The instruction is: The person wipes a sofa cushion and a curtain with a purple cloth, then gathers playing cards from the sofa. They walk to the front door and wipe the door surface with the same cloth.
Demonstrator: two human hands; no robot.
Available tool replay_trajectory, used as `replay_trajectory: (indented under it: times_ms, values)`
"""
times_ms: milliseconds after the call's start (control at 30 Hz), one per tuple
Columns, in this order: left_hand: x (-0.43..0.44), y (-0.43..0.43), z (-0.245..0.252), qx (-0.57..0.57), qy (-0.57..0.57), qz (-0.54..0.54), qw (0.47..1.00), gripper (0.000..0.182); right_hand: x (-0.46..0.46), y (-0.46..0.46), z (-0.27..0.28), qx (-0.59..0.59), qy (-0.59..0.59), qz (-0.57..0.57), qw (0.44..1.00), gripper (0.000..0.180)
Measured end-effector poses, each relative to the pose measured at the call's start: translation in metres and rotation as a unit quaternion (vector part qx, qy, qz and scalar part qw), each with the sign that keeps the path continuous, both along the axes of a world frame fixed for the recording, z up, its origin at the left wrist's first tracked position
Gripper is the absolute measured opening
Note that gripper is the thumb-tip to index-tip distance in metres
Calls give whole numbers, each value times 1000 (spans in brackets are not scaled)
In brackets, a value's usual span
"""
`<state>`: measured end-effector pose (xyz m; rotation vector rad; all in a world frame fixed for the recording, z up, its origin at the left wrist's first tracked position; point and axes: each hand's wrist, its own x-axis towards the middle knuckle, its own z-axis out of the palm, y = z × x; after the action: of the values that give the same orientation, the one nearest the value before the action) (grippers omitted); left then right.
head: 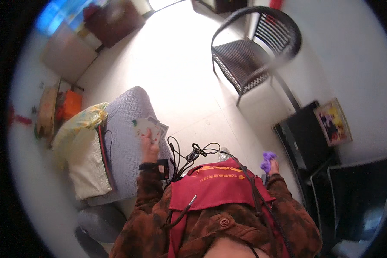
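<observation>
My left hand (150, 148) grips a loose fan of playing cards (144, 125), its thumb lying over their faces. The cards are above the grey patterned cover of a couch (125, 161); whether they touch it I cannot tell. A dark band with a small black device (163, 169) is around my left wrist. Off to the right, my right hand (274, 166) has a crumpled purple cloth (267, 162) in its fingers, held over the floor and apart from the furniture. A red apron (213, 190) bearing yellow print covers my front.
Black cables (196, 151) hang in loops before the apron. A cream cushion (87, 164) and a yellow patterned bundle (80, 122) rest on the couch. Ahead stands a woven armchair (245, 58). Along the right wall are a black cabinet (304, 135), a picture (333, 122) and a dark screen (358, 193).
</observation>
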<state>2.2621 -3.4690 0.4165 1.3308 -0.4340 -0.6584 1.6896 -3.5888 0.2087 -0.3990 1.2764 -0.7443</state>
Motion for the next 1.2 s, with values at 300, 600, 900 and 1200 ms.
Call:
replay_trajectory:
  times_ms: [300, 600, 900, 1200]
  values:
    - [178, 46, 0, 28, 145, 138, 979, 29, 429, -280, 123, -140, -67, 285, 946, 32]
    - [390, -66, -19, 26, 45, 145, 988, 31, 530, -339, 78, -27, -24, 307, 951, 27]
    - [522, -277, -64, -8, 106, 41, 994, 25, 485, -432, -28, 27, 150, -41, 988, 15]
    - [615, -573, -17, -77, 306, 139, 939, 28, 696, -693, -45, 59, -57, 93, 992, 26]
